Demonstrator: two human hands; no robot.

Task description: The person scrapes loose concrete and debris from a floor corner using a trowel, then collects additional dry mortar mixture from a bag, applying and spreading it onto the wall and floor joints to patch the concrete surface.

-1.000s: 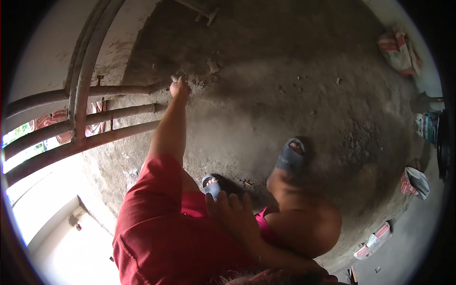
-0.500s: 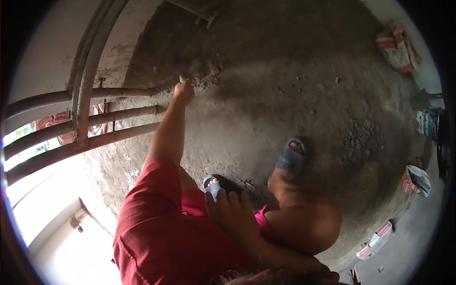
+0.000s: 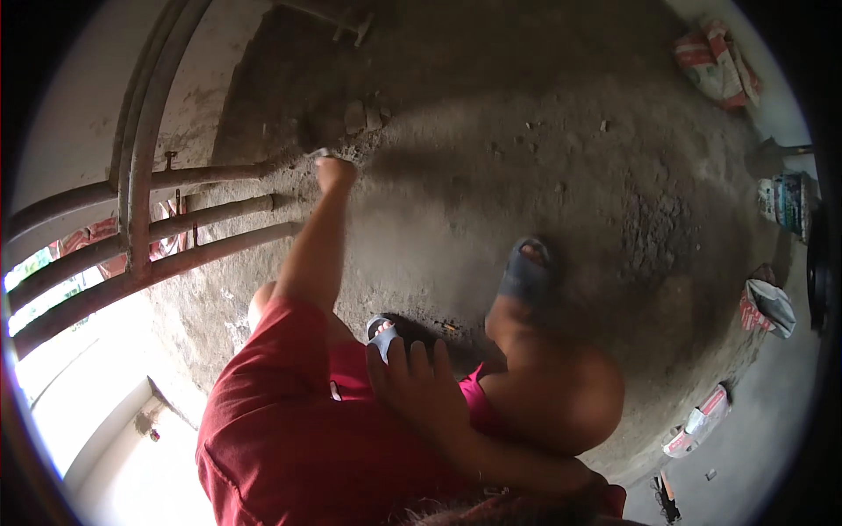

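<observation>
Stretched out ahead, my left hand [image 3: 337, 175] is closed round a small hand tool [image 3: 322, 152]. Only a pale piece of it shows past the fingers; a dark patch just beyond could be its blade or a shadow, I cannot tell which. The hand is low over the rough floor [image 3: 456, 202], beside grey lumps of rubble [image 3: 361, 117] and loose grit. My right hand [image 3: 421, 381] lies across my lap, fingers apart, holding nothing. I squat with dark sandals [image 3: 526, 273] on my feet.
Rusty railing pipes [image 3: 210, 215] run along the left, close to my left arm. A heap of dark crumbs [image 3: 658, 232] lies right of my foot. Along the right wall are a red-and-white sack [image 3: 717, 66], a bucket [image 3: 783, 203] and an opened bag [image 3: 767, 309].
My left hand has turned slightly, drawing the tool a little toward the railing and nearer to me. The whole view has shifted a bit. My right hand stays on my lap.
</observation>
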